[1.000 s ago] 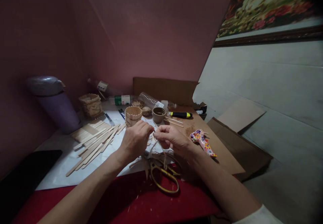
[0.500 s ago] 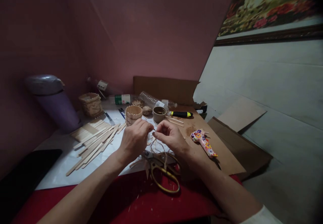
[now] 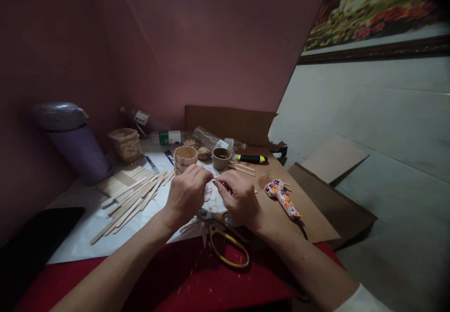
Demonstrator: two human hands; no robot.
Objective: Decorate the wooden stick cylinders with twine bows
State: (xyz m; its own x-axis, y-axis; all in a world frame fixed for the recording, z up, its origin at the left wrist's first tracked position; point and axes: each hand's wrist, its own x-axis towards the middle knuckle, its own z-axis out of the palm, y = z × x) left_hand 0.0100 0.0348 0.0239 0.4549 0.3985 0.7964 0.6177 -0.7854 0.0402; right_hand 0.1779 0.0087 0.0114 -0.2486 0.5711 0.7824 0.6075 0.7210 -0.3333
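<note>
My left hand [image 3: 188,191] is closed in a pinch, just in front of a scalloped wooden cup [image 3: 185,156]. My right hand [image 3: 239,194] is curled beside it, thumb and fingertips pressed together, almost touching the left fingertips. What either hand pinches is too small to make out. Below the hands lie scissors with yellow handles [image 3: 230,248], partly covered by the right hand. Behind the hands stand a small round dark-rimmed pot [image 3: 221,159] and a ball of twine [image 3: 204,153].
Wooden sticks [image 3: 135,204] lie at the left near a purple tumbler [image 3: 79,143] and another wooden cup [image 3: 125,145]. A black-yellow cutter [image 3: 251,158] and a flower-patterned glue gun [image 3: 284,198] lie on cardboard [image 3: 316,225]. Plastic bottles [image 3: 170,137] lie behind.
The loop of twine that hung below my hands no longer shows. My right hand has turned, its fingers curling further in. My left hand has barely moved.
</note>
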